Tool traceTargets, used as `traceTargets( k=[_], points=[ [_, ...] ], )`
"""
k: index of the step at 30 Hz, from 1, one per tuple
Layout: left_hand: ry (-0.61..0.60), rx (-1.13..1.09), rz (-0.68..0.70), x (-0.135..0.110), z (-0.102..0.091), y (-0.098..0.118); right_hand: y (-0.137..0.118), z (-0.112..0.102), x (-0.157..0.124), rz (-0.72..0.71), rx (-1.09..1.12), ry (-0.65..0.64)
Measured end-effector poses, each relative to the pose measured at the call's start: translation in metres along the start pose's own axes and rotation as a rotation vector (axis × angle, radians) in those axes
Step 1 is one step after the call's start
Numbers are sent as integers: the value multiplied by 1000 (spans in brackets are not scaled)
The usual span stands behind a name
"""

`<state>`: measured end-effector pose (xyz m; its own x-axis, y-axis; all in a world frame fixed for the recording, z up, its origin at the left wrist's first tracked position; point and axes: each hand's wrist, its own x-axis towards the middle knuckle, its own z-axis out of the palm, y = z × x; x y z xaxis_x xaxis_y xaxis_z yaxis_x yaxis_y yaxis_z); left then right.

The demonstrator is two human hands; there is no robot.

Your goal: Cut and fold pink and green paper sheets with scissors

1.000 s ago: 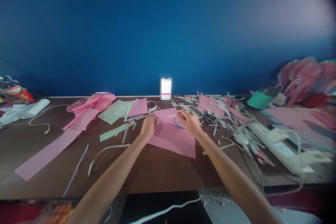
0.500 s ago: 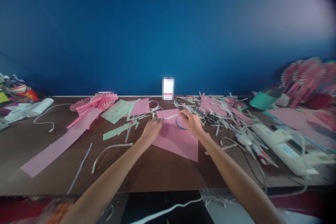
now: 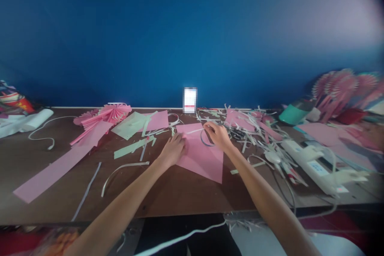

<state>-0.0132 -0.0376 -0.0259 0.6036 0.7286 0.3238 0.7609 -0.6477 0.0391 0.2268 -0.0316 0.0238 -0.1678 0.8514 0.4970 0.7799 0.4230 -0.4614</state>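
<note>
A pink paper sheet (image 3: 201, 162) lies before me on the brown table. Along its far part runs a narrow white tape strip (image 3: 194, 131). My left hand (image 3: 174, 149) is at the sheet's left edge, fingers bent and closed on the paper; the fingertips are partly hidden. Over the far right part of the sheet, my right hand (image 3: 218, 135) is closed on a thin roll of tape (image 3: 206, 139), whose ring hangs below the fingers. The strip reaches from near the left hand to the right fingertips.
Pink folded-paper fans (image 3: 115, 114), a long pink strip (image 3: 60, 164) and pale green paper (image 3: 130, 126) lie left. Right are heaped white scraps (image 3: 252, 128), a power strip (image 3: 312, 168) and a green cup (image 3: 295, 113). A lit phone (image 3: 190, 100) stands against the blue wall.
My left hand has drawn slightly toward me and left, away from the strip's end. My right hand still holds the tape roll over the sheet. The view has shifted a little.
</note>
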Motion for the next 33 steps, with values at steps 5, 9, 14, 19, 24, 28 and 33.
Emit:
traceTargets(
  k=[5,9,14,19,24,28,33],
  points=[
    [-8,-80,-35,1,4,0,-4,-5,3,-35,-61,-75],
    [-35,-112,-77,1,0,2,-1,-12,6,-65,-74,-181],
    [-55,-139,-153,6,-3,0,1,-27,7,-137,-50,-408],
    [-16,-112,-185,14,0,-2,-5,-40,5,-128,-36,-546],
    [-1,-86,-138,13,3,-4,-10,-45,9,-102,12,-490],
    [12,-111,4,6,3,-7,-17,-44,14,-48,44,-423],
    [31,-108,100,-3,0,-4,-25,-39,22,68,230,-414]
  ],
)
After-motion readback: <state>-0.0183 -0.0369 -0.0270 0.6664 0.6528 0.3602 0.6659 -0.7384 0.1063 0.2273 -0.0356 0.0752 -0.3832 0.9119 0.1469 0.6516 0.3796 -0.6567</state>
